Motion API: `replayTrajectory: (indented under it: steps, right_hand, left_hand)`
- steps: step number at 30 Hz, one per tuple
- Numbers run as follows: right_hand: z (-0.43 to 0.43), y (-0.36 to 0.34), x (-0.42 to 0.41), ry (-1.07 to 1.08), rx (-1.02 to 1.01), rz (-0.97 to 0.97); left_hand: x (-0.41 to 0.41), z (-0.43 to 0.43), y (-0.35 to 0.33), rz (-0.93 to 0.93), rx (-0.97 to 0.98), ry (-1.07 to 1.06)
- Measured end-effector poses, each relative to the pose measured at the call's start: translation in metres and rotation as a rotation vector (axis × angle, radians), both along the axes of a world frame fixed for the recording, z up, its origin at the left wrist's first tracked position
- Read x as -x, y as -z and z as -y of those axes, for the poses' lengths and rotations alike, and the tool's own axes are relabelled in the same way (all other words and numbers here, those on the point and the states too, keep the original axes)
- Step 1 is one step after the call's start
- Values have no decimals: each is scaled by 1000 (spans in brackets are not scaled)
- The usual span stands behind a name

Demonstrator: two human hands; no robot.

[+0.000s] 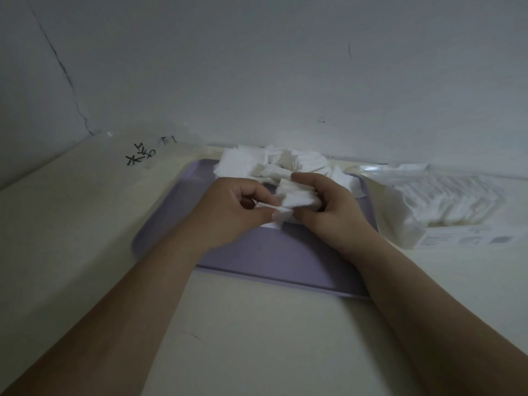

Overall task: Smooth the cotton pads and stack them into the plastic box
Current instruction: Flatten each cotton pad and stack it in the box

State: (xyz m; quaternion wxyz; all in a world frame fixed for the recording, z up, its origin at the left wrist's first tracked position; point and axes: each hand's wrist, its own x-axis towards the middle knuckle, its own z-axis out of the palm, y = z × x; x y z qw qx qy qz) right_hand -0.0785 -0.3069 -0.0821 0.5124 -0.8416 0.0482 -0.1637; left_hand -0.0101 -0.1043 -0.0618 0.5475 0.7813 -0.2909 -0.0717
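Over the purple tray (285, 252), the left hand (228, 212) clamps thumb and fingers on a single cotton pad (281, 215). The right hand (328, 210) has its fingers curled round a small stack of pads (297, 195). A loose pile (251, 164) lies at the tray's far end. What seems a clear plastic box (445, 201) sits on the worktop (257, 338), right of the tray.

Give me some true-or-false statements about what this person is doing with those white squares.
1. The left hand and right hand both hold cotton pads above the tray. True.
2. The tray is green. False: it is lilac.
3. A loose pile of pads lies at the tray's far end. True.
4. The plastic box stands left of the tray. False: it stands to its right, holding stacked pads.
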Motion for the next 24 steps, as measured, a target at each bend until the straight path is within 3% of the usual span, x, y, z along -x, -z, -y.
replayTrajectory:
  steps: [6, 13, 17, 24]
  right_hand:
    - [6, 5, -2, -19, -84, 33]
    - [8, 11, -5, -13, -172, 37]
    - [7, 8, -4, -20, -202, 25]
    - [9, 7, -1, -131, -135, -51]
  left_hand:
    - [3, 0, -2, -61, -51, 148]
    - [6, 10, 5, 7, 50, -48]
    - [6, 10, 5, -20, 104, -29]
    - [1, 15, 18, 28, 47, -147]
